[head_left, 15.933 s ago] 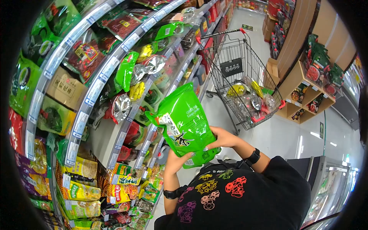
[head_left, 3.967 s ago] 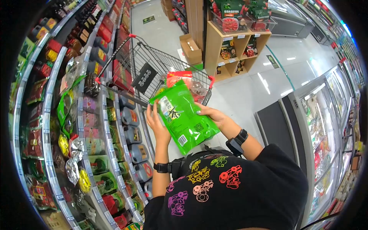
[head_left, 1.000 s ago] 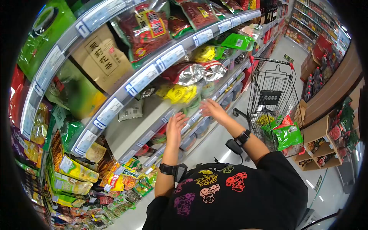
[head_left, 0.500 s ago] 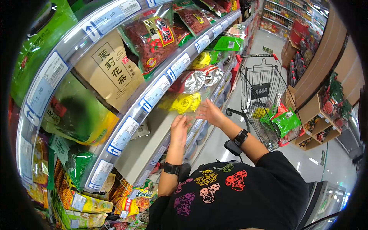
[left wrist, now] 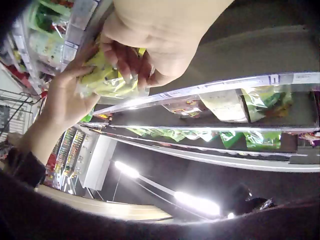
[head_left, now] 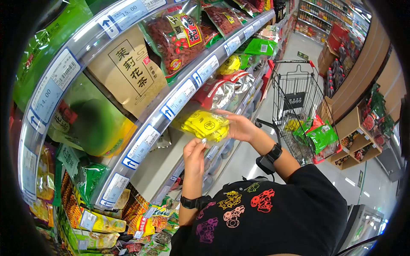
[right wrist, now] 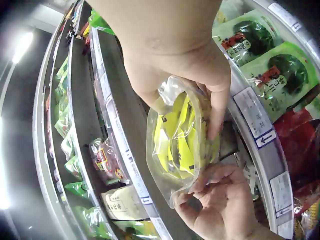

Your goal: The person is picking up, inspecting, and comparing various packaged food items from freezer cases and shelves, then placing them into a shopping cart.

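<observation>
A clear bag with yellow packets (head_left: 207, 125) is held between both hands at the shelf front. The left hand (head_left: 194, 157) pinches its near lower edge with thumb and fingers. At the bag's right side, the right hand (head_left: 241, 127) grips it, fingers behind and thumb at the edge. From the right wrist view, the right hand (right wrist: 182, 70) curls over the top of the bag (right wrist: 177, 140), and the left hand (right wrist: 222, 200) pinches its bottom edge. The left wrist view shows the left hand (left wrist: 155, 45) over the yellow bag (left wrist: 112, 80), with the right hand (left wrist: 67, 100) opposite.
A shopping cart (head_left: 294, 100) stands to the right, holding a green bag (head_left: 323, 136) and other packages. Red and silver bags (head_left: 218, 93) lie just beyond the hands. A brown paper bag (head_left: 130, 72) and a red-berry bag (head_left: 174, 42) are on the shelf above, behind its price-label edge.
The green bag once held in both hands lies in the cart. Both hands, empty half a second and one second ago, have moved onto the yellow-packet bag and taken hold of it.
</observation>
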Motion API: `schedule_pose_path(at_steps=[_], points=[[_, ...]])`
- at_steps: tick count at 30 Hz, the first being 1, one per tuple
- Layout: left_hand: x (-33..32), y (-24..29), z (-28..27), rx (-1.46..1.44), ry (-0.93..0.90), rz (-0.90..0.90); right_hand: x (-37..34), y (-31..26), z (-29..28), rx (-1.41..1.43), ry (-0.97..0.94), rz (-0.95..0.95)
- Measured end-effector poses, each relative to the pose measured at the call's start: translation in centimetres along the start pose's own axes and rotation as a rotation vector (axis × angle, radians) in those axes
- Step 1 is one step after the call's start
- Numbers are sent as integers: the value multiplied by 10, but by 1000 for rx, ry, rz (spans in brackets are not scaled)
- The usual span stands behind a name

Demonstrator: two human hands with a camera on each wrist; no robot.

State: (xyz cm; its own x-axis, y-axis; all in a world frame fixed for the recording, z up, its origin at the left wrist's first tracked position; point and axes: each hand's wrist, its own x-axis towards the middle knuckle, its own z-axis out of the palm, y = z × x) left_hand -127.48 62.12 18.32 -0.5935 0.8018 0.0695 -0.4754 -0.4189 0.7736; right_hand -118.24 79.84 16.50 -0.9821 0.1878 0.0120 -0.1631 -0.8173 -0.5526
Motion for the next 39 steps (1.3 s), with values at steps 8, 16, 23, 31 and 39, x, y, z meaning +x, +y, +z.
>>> schedule_pose_path(at_steps=[8, 16, 23, 31, 39], points=[[-31, 19, -24, 847, -314, 43, -28, -6, 22, -158, -112, 68], [-45, 4, 71, 1095, -888, -46, -92, -53, -13, -317, -251, 19], [-7, -81, 155, 1138, -1127, -166, -188, -105, -94, -152, -111, -23], [69, -220, 233, 1057, -1329, -274, -317, -165, -170, -130, 286, -349], [126, -367, 293, 1423, -1155, -218, -372, -176, -212, -144, 987, -640]])
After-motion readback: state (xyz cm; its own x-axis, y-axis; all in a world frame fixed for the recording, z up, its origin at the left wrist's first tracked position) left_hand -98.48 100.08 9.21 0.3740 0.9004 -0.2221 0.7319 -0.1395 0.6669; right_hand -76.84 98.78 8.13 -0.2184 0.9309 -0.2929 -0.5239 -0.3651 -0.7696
